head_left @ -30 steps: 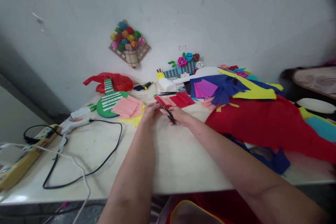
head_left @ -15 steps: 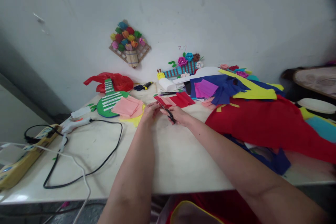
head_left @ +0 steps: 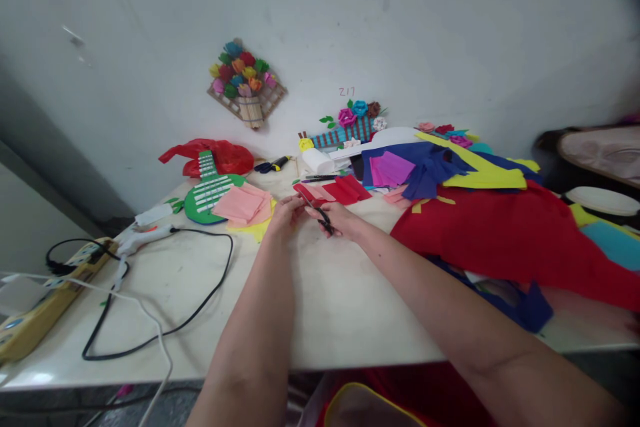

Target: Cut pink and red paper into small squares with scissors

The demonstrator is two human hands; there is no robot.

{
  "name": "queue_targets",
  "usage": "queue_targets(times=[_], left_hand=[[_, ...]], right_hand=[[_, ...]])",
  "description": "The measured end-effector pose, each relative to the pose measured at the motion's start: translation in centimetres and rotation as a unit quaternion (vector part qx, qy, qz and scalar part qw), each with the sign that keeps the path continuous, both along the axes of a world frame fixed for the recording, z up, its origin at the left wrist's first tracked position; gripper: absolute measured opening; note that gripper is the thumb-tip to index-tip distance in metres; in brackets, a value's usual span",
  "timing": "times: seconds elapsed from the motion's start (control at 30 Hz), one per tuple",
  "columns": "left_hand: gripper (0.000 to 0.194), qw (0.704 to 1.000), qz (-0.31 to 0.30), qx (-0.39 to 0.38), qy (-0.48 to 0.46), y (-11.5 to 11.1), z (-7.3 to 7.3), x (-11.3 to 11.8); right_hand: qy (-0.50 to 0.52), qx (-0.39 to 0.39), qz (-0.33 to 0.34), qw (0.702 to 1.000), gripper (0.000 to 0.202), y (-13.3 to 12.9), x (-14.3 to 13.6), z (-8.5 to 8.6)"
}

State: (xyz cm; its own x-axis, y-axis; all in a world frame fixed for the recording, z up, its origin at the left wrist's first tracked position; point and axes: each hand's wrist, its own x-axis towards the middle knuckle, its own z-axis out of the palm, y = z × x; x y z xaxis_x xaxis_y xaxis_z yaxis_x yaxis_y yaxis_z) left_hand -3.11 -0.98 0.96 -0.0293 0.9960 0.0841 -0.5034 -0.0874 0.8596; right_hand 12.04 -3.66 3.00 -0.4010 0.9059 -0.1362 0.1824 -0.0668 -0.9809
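My right hand (head_left: 341, 220) is closed around the black handles of a pair of scissors (head_left: 325, 219), whose blades point up and left toward my other hand. My left hand (head_left: 286, 212) is closed in a pinch close to the blade tips; what its fingers hold is too small or hidden to make out. Just beyond both hands lie red and pink pieces of cloth or paper (head_left: 350, 191). Left of my left hand, a stack of pale pink squares (head_left: 243, 205) rests partly over a green fan-shaped piece with white strips (head_left: 207, 208) and a yellow sheet (head_left: 255, 231).
A glue gun (head_left: 150, 237) with a looping black cord lies at left beside a power strip (head_left: 60, 300). Red cloth (head_left: 500, 240) and blue cloth (head_left: 435, 170) are heaped at right. Yellow-handled pliers (head_left: 274, 164) and a red plastic bag (head_left: 235, 157) sit near the wall.
Almost nothing differs. Both hands and the scissors stay in the same place, with at most a tiny shift of the right hand's fingers.
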Motion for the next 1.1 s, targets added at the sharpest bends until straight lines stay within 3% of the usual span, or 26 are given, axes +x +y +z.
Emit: queue_targets(times=[0.23, 0.5, 0.9, 1.1], left_hand=[[0.015, 1.0, -0.01, -0.005, -0.004, -0.4, 0.2, 0.3], [0.011, 1.0, -0.027, -0.006, 0.007, -0.3, 0.0, 0.2], [0.018, 1.0, -0.003, -0.003, 0.003, -0.2, 0.2, 0.1], [0.019, 1.0, -0.004, -0.005, 0.002, -0.1, 0.0, 0.1]], right_hand=[[0.04, -0.008, 0.037, 0.998, 0.041, 0.5, 0.6, -0.3], [0.054, -0.018, 0.028, 0.998, 0.037, 0.4, 0.2, -0.1], [0.054, -0.01, -0.004, 0.998, 0.033, 0.8, -0.2, -0.8], [0.067, -0.006, 0.023, 0.997, 0.035, 1.0, 0.0, -1.1]])
